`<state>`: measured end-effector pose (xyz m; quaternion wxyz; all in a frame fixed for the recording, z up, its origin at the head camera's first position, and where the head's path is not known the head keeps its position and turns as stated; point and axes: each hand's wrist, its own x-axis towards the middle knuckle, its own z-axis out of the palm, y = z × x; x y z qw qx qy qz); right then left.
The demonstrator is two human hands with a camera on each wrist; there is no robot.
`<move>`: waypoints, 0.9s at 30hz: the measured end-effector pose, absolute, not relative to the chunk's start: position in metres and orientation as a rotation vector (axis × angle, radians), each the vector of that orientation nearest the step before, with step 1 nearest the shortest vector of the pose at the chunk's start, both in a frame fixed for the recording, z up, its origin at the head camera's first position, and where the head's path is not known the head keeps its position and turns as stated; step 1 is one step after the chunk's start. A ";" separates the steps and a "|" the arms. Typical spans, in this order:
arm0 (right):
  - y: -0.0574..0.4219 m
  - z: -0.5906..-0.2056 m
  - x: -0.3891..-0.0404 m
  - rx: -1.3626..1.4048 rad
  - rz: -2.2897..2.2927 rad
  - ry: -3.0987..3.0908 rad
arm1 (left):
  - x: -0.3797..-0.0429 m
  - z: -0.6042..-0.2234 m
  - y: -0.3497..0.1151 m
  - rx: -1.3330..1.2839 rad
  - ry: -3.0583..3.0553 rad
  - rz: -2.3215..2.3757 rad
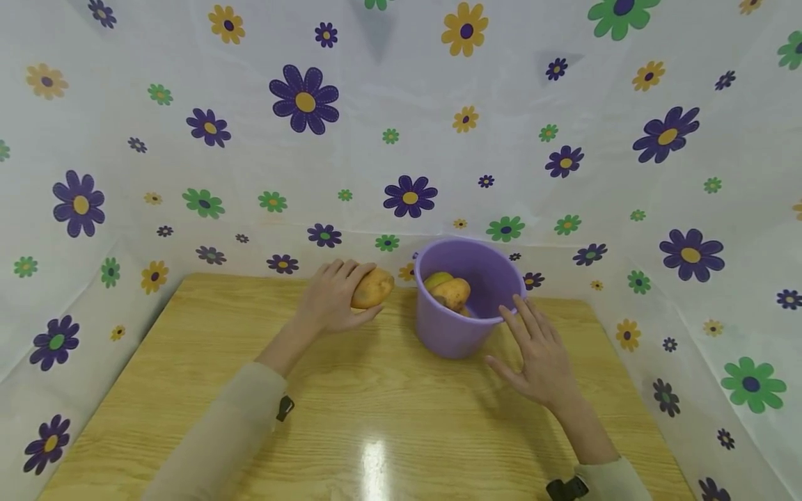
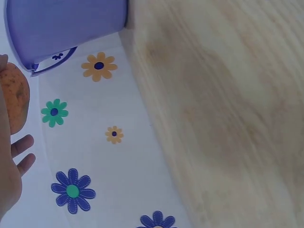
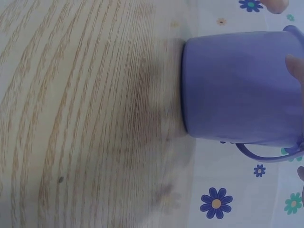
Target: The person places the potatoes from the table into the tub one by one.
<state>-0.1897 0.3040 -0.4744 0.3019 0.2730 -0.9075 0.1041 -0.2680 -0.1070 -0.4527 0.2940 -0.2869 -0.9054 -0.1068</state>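
A yellow-brown potato [image 1: 373, 288] with darker specks is gripped in my left hand [image 1: 332, 299], above the table and left of the bucket. The left wrist view catches only the edge of that potato [image 2: 16, 97] and part of the hand. A purple bucket [image 1: 454, 337] stands upright at the back of the table. Inside it lie another potato [image 1: 452, 293] with a dark patch and a greenish-yellow round item [image 1: 437, 280], partly hidden. My right hand [image 1: 537, 355] is at the bucket's right rim, its fingers spread and fairly straight, fingertips at the edge.
The bucket stands on a wood-grain table [image 1: 376, 396], close to its back edge. White flower-printed sheeting [image 1: 376, 160] rises behind the table and along both sides. The bucket's handle [image 3: 263, 158] hangs at its side.
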 end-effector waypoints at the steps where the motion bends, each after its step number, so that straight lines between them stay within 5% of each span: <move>1: 0.304 -0.474 -0.190 0.724 0.276 -2.405 | -0.269 -0.450 -0.105 -0.774 -2.402 -0.284; 27: 0.301 -0.472 -0.188 0.731 0.293 -2.384 | -0.271 -0.414 -0.031 -0.954 -2.306 -0.281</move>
